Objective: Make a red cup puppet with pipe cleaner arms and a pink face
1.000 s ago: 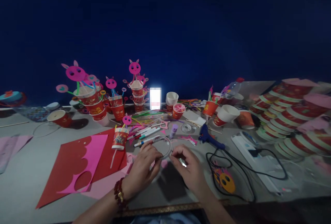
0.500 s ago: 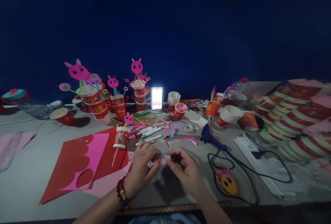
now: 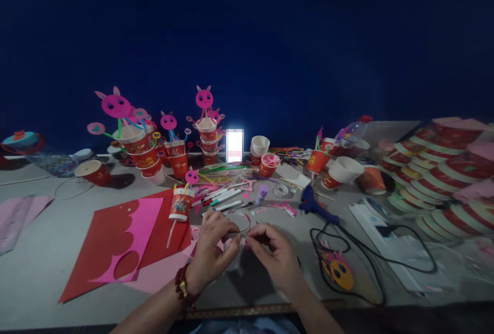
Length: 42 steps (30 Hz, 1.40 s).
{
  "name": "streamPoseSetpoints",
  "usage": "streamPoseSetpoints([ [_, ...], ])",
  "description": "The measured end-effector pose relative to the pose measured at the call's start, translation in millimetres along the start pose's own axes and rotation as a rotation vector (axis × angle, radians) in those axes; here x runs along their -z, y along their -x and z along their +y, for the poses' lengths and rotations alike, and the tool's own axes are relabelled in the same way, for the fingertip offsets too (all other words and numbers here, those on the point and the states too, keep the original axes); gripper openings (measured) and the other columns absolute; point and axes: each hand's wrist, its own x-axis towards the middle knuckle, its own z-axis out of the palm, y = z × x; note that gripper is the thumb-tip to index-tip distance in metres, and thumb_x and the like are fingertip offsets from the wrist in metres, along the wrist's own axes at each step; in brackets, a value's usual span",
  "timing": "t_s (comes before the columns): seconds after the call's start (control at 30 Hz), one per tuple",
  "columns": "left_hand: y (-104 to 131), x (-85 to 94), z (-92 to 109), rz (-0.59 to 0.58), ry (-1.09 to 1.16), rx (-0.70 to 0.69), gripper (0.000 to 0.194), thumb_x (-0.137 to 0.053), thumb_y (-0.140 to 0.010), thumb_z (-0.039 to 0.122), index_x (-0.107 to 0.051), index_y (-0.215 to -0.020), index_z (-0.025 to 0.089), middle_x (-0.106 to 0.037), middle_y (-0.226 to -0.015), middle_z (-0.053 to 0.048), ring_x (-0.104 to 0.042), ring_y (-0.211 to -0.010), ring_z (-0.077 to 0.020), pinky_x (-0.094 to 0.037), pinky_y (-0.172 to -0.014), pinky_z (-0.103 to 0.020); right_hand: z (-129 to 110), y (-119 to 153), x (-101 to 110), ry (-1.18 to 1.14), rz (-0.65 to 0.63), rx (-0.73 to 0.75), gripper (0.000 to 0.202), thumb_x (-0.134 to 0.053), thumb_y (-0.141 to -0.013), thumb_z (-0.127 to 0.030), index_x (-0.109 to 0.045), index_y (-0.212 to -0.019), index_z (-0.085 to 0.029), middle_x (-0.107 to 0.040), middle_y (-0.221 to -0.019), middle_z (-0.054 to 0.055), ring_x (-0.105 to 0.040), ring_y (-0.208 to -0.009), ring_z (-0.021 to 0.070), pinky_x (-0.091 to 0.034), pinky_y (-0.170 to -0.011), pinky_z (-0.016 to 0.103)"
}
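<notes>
My left hand, with a dark red bead bracelet at the wrist, curls at a pale, round-rimmed thing that looks like a paper cup. Its body is mostly hidden behind the fingers. Close beside it, my right hand is closed, thumb and forefinger pinched at the near side of that rim. A bit of pink shows by the right fingertips, but what they hold is too small to make out. Pink paper pieces lie just left of my left hand. Beyond both hands stands a purple glue stick.
Red card and cut pink sheets lie left. A decorated cup, markers and stacked cups with pink animal faces stand beyond. Right are a blue glue gun, its looping cord, a power strip and cup stacks.
My right hand has shifted slightly left, its fingertips nearer my left thumb. A small white bit seen between the hands earlier is now mostly hidden. The things around have stayed put.
</notes>
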Motion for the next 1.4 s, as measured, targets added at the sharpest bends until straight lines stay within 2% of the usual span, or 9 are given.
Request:
streamPoseSetpoints([
  [0.23,-3,0.0,2,-0.026,-0.003,0.003,0.009,-0.056,-0.089,0.018,-0.062,-0.083,0.023,-0.066,-0.076,-0.002,-0.058,-0.081,-0.0217,-0.041,-0.083,-0.039,1,-1,0,0.028,-0.005,0.012,0.012,-0.062,-0.093,-0.027,-0.067,-0.084,-0.021,-0.069,-0.079,0.001,-0.065,-0.074,0.0172,-0.049,-0.069,0.025],
  [0.4,-4,-2.2,2,-0.022,0.016,0.007,0.009,-0.056,-0.087,0.017,-0.060,-0.081,0.023,-0.066,-0.077,-0.002,-0.060,-0.083,-0.0217,-0.041,-0.092,-0.042,2,0,-1,0.046,0.005,0.047,0.012,-0.060,-0.094,-0.025,-0.066,-0.084,-0.022,-0.069,-0.078,0.001,-0.065,-0.075,0.0170,-0.049,-0.070,0.025],
  [0.87,-4,-2.9,4,-0.032,0.042,0.029,0.009,-0.056,-0.089,0.017,-0.057,-0.082,0.022,-0.063,-0.077,0.000,-0.056,-0.082,-0.0198,-0.039,-0.088,-0.038,-2,-2,2,0.106,0.003,0.109,0.011,-0.059,-0.093,-0.021,-0.066,-0.085,-0.022,-0.069,-0.078,0.000,-0.065,-0.074,0.0160,-0.048,-0.069,0.024],
  [1.03,-3,-6.6,4,0.020,0.002,0.030,0.010,-0.059,-0.086,0.015,-0.059,-0.077,0.021,-0.063,-0.077,-0.001,-0.056,-0.082,-0.0203,-0.040,-0.085,-0.038,1,-1,1,0.140,-0.011,0.143,0.013,-0.059,-0.094,-0.020,-0.065,-0.083,-0.022,-0.068,-0.078,0.001,-0.064,-0.074,0.0163,-0.048,-0.069,0.025],
  [1.23,3,-20.6,2,0.122,0.166,0.189,0.013,-0.060,-0.084,0.017,-0.059,-0.071,0.020,-0.060,-0.073,-0.001,-0.056,-0.076,-0.0183,-0.043,-0.072,-0.030,11,4,-12,0.187,0.105,0.237,0.016,-0.055,-0.097,-0.021,-0.060,-0.082,-0.022,-0.066,-0.078,0.003,-0.063,-0.076,0.0182,-0.048,-0.072,0.028],
  [1.4,1,-21.6,-19,0.175,0.331,0.336,0.018,-0.056,-0.088,0.023,-0.058,-0.070,0.020,-0.058,-0.068,0.001,-0.056,-0.066,-0.0162,-0.046,-0.064,-0.026,22,11,-13,0.113,0.200,0.222,0.014,-0.054,-0.097,-0.021,-0.060,-0.085,-0.022,-0.064,-0.079,0.002,-0.062,-0.076,0.0178,-0.048,-0.072,0.028],
])
